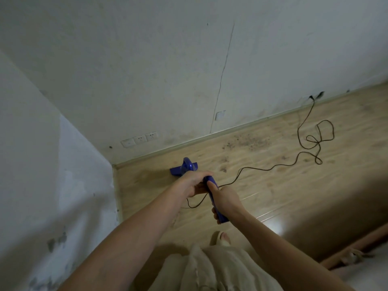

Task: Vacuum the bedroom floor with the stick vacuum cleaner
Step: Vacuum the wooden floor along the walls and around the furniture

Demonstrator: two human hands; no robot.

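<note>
From the head camera, both hands grip the blue vacuum [211, 192]: the left hand [194, 183] has its fingers curled round the upper part of the handle, and the right hand [223, 199], just behind it, wraps the rear end with the thumb lying along the top. The vacuum's head [178, 171] sits on the wooden floor [273, 185] near the corner, close to the skirting below a row of wall sockets [139, 139]. A black cord [304, 153] runs from the handle across the floor in loose loops to a plug [317, 97] in the far wall, and a slippered foot [220, 238] shows below the hands.
</note>
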